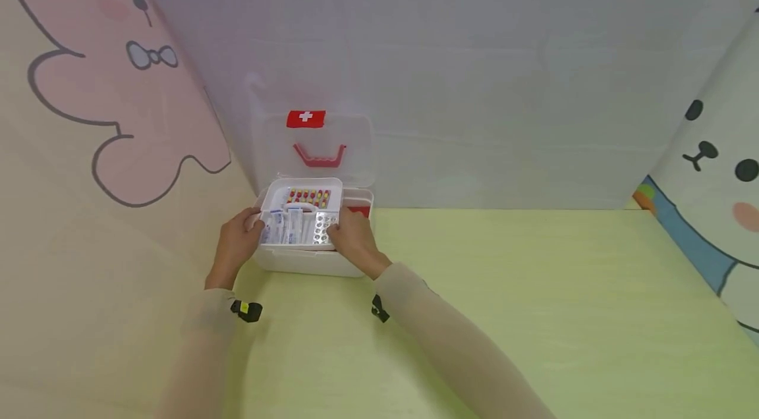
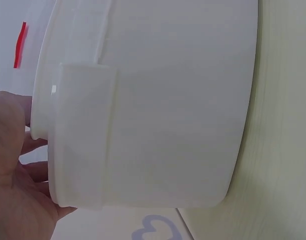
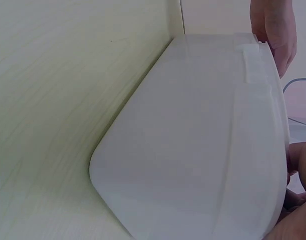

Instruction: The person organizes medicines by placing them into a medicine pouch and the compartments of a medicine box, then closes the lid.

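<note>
A white plastic first-aid box (image 1: 308, 263) stands with its clear lid (image 1: 356, 142) raised against the back wall. A white tray (image 1: 274, 194) sits at its top, shifted left so part of the box's inside shows at the right. In the tray lie a red-and-yellow capsule pack (image 1: 308, 196), a silver blister pack (image 1: 321, 228) and several slim white-and-blue packets (image 1: 294, 224). My left hand (image 1: 236, 241) grips the tray's left edge, thumb on top. At the right edge, my right hand (image 1: 354, 241) pinches the tray. The box's front wall (image 2: 167, 100) fills much of both wrist views.
Something red (image 1: 359, 211) shows inside the box at the right. The lid has a red handle (image 1: 320, 157) and a white-cross label (image 1: 306, 118). A side wall with a pink cartoon (image 1: 148, 129) stands close at the left. The pale green tabletop (image 1: 504, 300) extends to the right.
</note>
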`<state>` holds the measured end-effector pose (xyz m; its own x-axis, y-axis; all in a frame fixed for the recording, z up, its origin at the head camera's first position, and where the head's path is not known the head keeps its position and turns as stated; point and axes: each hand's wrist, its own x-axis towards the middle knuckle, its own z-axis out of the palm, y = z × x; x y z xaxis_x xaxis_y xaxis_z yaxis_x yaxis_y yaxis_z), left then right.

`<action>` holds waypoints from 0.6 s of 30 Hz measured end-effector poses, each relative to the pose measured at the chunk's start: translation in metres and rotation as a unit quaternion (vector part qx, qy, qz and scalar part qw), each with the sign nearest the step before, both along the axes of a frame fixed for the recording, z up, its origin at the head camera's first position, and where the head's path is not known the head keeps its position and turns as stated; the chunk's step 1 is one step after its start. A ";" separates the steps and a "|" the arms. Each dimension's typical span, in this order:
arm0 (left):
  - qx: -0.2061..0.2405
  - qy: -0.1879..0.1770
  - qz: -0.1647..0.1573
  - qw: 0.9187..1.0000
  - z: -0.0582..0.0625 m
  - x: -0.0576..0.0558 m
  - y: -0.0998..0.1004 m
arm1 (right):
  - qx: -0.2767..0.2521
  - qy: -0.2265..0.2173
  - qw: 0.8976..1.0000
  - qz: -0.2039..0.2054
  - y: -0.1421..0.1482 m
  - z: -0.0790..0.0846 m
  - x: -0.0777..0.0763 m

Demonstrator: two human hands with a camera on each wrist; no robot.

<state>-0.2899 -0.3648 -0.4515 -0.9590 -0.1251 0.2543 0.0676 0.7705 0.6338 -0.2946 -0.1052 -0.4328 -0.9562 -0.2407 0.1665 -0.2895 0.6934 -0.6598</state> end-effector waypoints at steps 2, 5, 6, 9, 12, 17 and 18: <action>-0.006 0.002 -0.009 1.000 -0.002 -0.001 -0.001 | 0.006 0.000 1.000 -0.002 -0.001 -0.002 -0.002; -0.011 0.002 -0.018 1.000 -0.003 0.000 0.000 | 0.007 0.000 1.000 -0.004 0.001 -0.004 -0.001; -0.011 0.000 -0.021 1.000 -0.002 0.001 0.001 | 0.007 0.000 1.000 -0.004 0.002 -0.004 -0.001; -0.011 -0.002 -0.025 1.000 -0.002 0.004 0.007 | 0.002 -0.002 1.000 -0.001 0.007 -0.003 0.002; -0.010 0.000 -0.033 0.999 -0.002 0.009 0.013 | 0.005 -0.003 1.000 0.001 0.014 -0.002 0.007; -0.015 0.023 -0.042 0.999 0.000 0.017 0.030 | 0.012 0.000 1.000 0.005 0.032 0.000 0.015; -0.017 0.029 -0.042 0.999 0.001 0.019 0.034 | 0.012 0.001 1.000 0.006 0.036 0.000 0.017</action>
<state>-0.2710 -0.3311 -0.4507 -0.9494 -0.0348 0.3123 0.1687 0.7819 0.6001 -0.2774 -0.0697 -0.4323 -0.9531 -0.2558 0.1621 -0.2986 0.7054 -0.6428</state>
